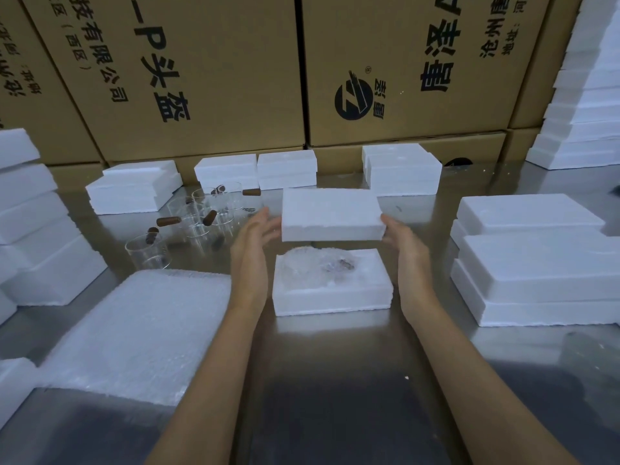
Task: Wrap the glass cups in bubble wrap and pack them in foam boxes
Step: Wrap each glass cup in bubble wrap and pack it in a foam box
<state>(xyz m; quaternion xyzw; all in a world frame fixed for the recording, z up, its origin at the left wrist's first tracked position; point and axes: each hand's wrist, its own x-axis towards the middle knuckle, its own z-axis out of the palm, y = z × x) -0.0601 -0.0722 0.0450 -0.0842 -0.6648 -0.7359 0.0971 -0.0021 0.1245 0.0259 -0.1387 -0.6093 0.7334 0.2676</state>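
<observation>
You hold a white foam lid (pixel 330 214) in the air between both hands, your left hand (pixel 256 238) pressing its left end and your right hand (pixel 404 245) its right end with fingers nearly straight. Directly below, on the steel worktop (pixel 335 380), sits an open foam box (pixel 332 285) with a bubble-wrapped glass cup (pixel 322 268) lying inside. Unwrapped glass cups (pixel 191 218) with brown handles stand to the left, beyond a stack of bubble wrap sheets (pixel 134 333). Printed cardboard cartons (pixel 201 72) line the back.
</observation>
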